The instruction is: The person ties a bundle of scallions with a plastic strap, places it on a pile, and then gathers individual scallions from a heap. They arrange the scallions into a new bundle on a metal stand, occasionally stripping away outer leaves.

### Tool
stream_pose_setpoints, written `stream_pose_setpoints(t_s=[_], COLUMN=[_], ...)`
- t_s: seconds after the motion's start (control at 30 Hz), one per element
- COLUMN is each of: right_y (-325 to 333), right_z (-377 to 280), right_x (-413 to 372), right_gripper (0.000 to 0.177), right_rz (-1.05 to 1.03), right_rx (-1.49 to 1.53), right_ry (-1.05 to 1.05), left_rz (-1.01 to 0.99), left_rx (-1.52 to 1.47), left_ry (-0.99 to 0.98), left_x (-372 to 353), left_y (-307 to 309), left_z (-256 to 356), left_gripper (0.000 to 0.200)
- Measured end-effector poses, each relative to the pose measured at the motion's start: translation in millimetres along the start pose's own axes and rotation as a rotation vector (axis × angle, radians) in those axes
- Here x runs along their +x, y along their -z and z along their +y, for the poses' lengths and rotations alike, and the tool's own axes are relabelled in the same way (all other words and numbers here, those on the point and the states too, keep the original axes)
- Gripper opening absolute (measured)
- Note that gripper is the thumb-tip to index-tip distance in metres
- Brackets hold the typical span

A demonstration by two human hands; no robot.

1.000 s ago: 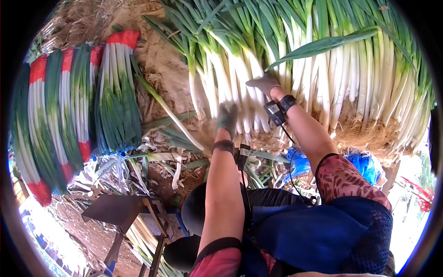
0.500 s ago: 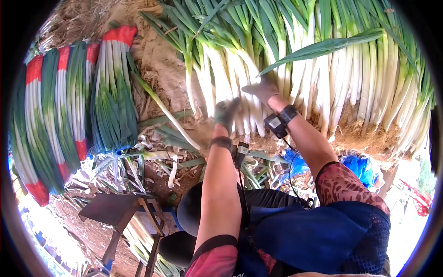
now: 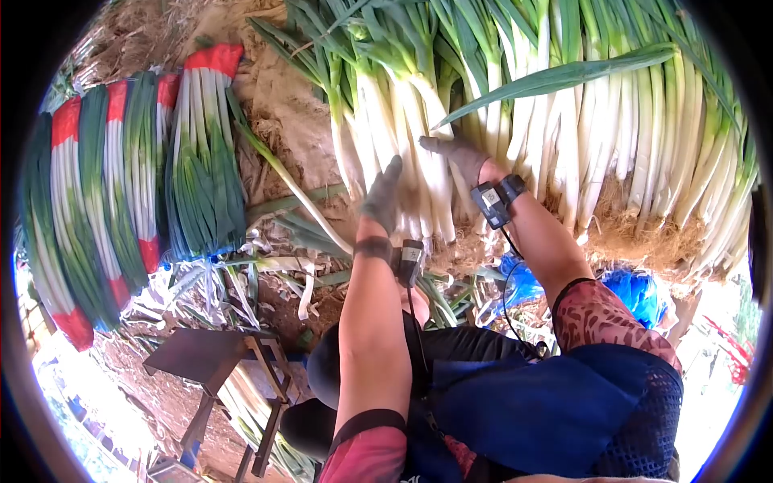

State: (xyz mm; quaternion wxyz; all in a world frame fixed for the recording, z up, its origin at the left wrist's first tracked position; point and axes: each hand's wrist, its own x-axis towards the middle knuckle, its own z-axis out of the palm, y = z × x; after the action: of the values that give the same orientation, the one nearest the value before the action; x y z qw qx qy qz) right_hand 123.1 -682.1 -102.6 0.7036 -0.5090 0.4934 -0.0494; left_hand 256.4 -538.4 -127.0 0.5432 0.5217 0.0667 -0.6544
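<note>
My left hand [image 3: 381, 197], gloved, stands edge-on. Its fingers [image 3: 392, 171] are straight and pressed together, with the tips against the white stalks of the leeks [image 3: 612, 137] heaped in front of me. They grip nothing. My right hand [image 3: 459, 154], gloved too, lies on the same stalks just beyond and to the right of the left fingers. Its fingers [image 3: 431, 145] point left across a stalk, and I cannot tell whether they close round it.

The leeks lie side by side, with their roots toward me and their green tops away. The heap starts at my fingers and runs well off to their right. A long loose leaf [image 3: 564, 76] lies slantwise over it, beyond the right fingers.

Left of the left fingers a single leek [image 3: 294, 189] lies aslant on the ground. Further left lie the tied bundles [image 3: 121, 185], each with a red band at either end. Nearer me than the left fingers, trimmings [image 3: 266, 274] litter the dirt. A dark stool [image 3: 201, 358] stands beyond them, to my left. Each wrist carries a strapped sensor [image 3: 489, 201].
</note>
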Motion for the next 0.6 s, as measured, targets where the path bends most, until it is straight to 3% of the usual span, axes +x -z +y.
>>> stream_pose_setpoints(t_s=[0.03, 0.1, 0.17, 0.27, 0.33, 0.37, 0.4, 0.43, 0.53, 0.6], right_y=[-3, -6, 5, 9, 10, 20, 22, 23, 18, 15], right_z=[-7, -24, -31, -45, -63, -66, -74, -67, -44, -41], right_x=[-7, -16, -17, -31, -57, -57, -67, -65, -78, -82], right_gripper=[0.074, 0.072, 0.072, 0.073, 0.075, 0.079, 0.082, 0.086, 0.085, 0.083], right_rz=[0.034, 0.059, -0.090, -0.117, -0.055, -0.276, -0.328, -0.276, -0.204, -0.239], right_rx=[-0.028, -0.120, -0.190, 0.027, 0.107, 0.214, 0.181, 0.160, 0.186, 0.274], right_ry=[0.006, 0.029, 0.077, 0.035, -0.002, -0.055, -0.001, 0.020, 0.110, 0.022], left_rz=[-0.004, -0.030, -0.044, -0.036, -0.031, -0.008, 0.016, -0.018, -0.043, -0.043], left_rx=[0.006, 0.449, 0.889, 1.546, 0.697, 0.448, 0.197, 0.137, 0.157, 0.141], left_ry=[0.023, -0.177, -0.378, -0.681, -0.234, -0.189, -0.147, -0.228, -0.084, -0.206], left_x=[-6, -12, -18, -22, -37, -59, -89, -109, -137, -154], left_y=[-5, -7, -3, 2, -11, -17, -27, -32, -32, -31], left_z=[2, 10, 16, 20, 32, 35, 42, 39, 30, 16], left_gripper=[0.071, 0.064, 0.057, 0.048, 0.047, 0.048, 0.049, 0.049, 0.053, 0.058])
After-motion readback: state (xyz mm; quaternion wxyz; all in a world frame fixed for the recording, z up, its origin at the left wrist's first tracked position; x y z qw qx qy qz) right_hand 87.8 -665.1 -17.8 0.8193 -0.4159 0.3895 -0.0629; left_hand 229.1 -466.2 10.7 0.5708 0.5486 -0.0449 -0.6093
